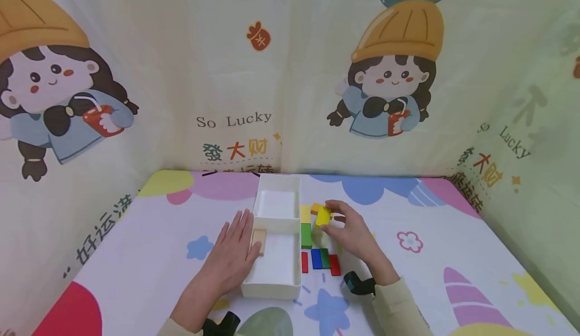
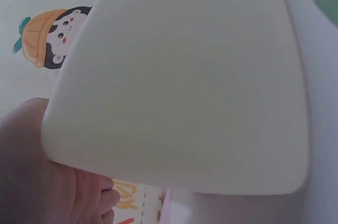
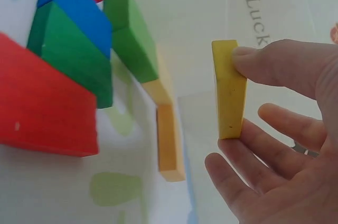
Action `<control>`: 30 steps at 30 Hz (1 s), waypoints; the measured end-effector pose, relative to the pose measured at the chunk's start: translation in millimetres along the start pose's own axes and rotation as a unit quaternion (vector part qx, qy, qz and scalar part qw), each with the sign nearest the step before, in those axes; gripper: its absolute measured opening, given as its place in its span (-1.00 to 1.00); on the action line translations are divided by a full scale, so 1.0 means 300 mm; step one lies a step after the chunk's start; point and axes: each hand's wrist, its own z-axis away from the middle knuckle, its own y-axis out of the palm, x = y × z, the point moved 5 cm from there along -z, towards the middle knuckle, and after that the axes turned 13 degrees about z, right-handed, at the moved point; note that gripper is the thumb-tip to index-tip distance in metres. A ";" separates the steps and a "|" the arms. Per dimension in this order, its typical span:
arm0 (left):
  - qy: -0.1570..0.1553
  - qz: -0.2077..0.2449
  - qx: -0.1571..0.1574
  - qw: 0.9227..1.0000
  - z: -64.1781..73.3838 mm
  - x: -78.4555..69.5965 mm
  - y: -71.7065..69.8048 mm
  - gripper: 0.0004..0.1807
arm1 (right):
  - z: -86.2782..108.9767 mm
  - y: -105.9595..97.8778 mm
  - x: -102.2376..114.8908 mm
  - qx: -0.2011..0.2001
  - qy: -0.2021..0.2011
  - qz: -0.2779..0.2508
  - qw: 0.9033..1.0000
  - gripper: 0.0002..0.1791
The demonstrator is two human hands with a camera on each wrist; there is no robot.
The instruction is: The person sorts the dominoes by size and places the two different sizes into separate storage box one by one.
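Observation:
My right hand (image 1: 351, 227) pinches a yellow block (image 1: 323, 216) between thumb and fingers, raised above the table to the right of the box. In the right wrist view the thumb (image 3: 274, 65) presses its upper part and fingertips meet its lower end. My left hand (image 1: 231, 255) rests along the left wall of the white two-part box (image 1: 272, 291), fingers straight, thumb reaching over the rim. A plain wooden block (image 1: 260, 241) lies inside the larger, near compartment beside that thumb. The outside of the box (image 2: 179, 86) fills most of the left wrist view.
Along the box's right side lie a pale yellow block (image 1: 305, 214), a green block (image 1: 306, 236) and a red block (image 1: 304, 262). An orange block (image 3: 168, 145) lies beyond. Nearer are blue (image 1: 316, 258), dark green (image 1: 324, 258) and red (image 1: 335, 265) blocks. A printed curtain (image 1: 299, 74) surrounds the table.

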 end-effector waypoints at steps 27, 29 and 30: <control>-0.008 0.012 0.007 1.000 -0.001 -0.003 0.000 -0.24 | 0.025 -0.048 0.141 -0.007 -0.065 -0.028 0.997 -0.34; -0.008 0.010 0.008 1.000 -0.001 -0.002 0.001 -0.23 | 0.029 -0.040 0.150 0.000 -0.066 -0.029 0.997 -0.35; -0.008 0.009 0.007 1.000 -0.001 -0.001 0.001 -0.23 | 0.031 -0.038 0.155 0.001 -0.069 -0.029 0.997 -0.35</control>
